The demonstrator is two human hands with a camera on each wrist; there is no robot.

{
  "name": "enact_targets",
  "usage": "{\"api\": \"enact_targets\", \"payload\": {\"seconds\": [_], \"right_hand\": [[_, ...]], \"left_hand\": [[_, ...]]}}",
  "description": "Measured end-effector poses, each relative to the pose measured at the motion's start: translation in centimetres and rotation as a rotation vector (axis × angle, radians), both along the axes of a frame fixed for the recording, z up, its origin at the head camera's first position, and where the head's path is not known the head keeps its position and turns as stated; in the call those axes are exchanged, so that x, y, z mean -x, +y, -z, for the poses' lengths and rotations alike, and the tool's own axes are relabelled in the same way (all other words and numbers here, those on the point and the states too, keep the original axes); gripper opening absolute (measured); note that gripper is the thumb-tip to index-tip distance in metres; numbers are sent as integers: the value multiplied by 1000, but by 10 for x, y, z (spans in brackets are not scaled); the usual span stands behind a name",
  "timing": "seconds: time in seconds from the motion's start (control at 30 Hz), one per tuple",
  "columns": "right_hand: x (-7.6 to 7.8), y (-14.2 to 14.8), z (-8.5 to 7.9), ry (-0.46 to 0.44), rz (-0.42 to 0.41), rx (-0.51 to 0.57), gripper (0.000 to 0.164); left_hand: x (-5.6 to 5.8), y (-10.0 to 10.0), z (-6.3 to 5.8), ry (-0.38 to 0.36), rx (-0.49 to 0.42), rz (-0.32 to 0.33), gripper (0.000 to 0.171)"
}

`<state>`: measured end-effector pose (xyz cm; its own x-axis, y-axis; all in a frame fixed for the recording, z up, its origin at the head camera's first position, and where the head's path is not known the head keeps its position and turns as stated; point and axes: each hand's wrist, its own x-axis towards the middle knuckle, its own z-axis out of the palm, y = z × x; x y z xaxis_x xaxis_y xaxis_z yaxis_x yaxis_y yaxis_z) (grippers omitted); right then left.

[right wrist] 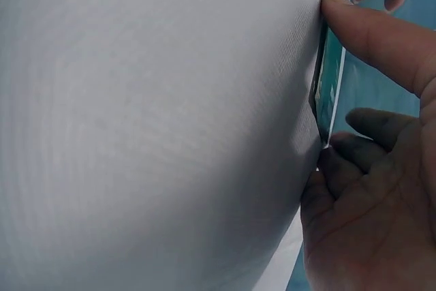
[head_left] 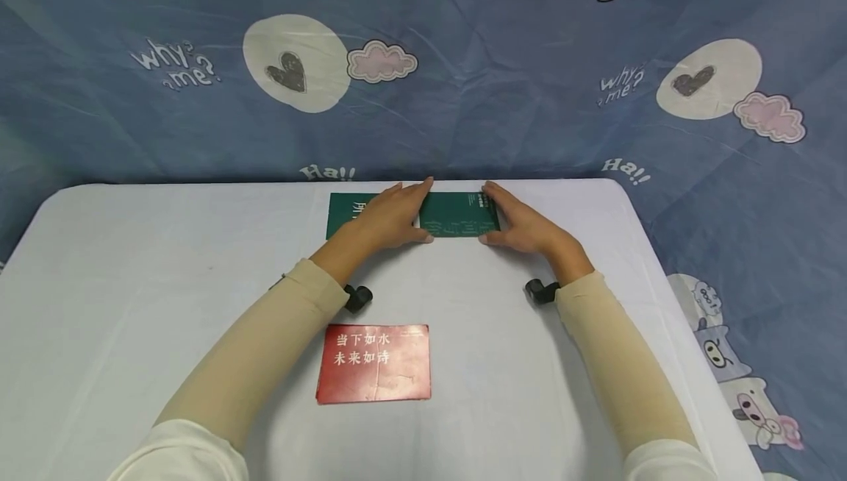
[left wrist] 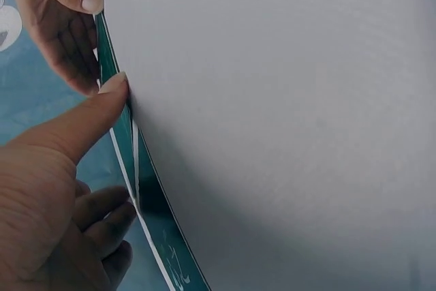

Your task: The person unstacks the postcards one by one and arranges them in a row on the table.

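Observation:
Near the far edge of the white table [head_left: 503,334], a dark green card [head_left: 456,214] with faint light print lies flat. My left hand [head_left: 387,216] holds its left end, thumb on the near edge and index finger over the far edge. At the right end my right hand [head_left: 526,223] grips it the same way; the right wrist view shows its thumb [right wrist: 368,32] on the near edge. Another green card [head_left: 340,212] with white characters lies to the left, partly hidden by my left hand. In the left wrist view, the green edges [left wrist: 160,216] lie beside the left fingertips.
Closer to me lies a red card [head_left: 377,371] with white Chinese characters, right of my left forearm; a second edge shows beneath it. A blue printed curtain [head_left: 463,113] hangs just behind the table's far edge. Small black cameras [head_left: 541,291] stick out from both wrists.

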<state>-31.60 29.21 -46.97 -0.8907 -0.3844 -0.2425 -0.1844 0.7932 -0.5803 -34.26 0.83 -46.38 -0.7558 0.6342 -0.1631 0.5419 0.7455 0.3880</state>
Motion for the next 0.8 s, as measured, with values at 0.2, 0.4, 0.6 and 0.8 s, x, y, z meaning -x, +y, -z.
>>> {"api": "enact_targets", "payload": {"seconds": [0.2, 0.4, 0.6, 0.8], "right_hand": [[2, -5, 0, 7, -10, -11, 99], [1, -8, 0, 21, -19, -26, 99], [-6, -9, -6, 65, 18, -90, 104], [-17, -14, -12, 142, 52, -152, 108]], "left_hand": [[-7, -3, 0, 37, -10, -27, 106], [-17, 0, -1, 96, 0, -15, 101], [-26, 6, -3, 227, 34, 66, 90], [-34, 5, -1, 290, 60, 92, 82]]}}
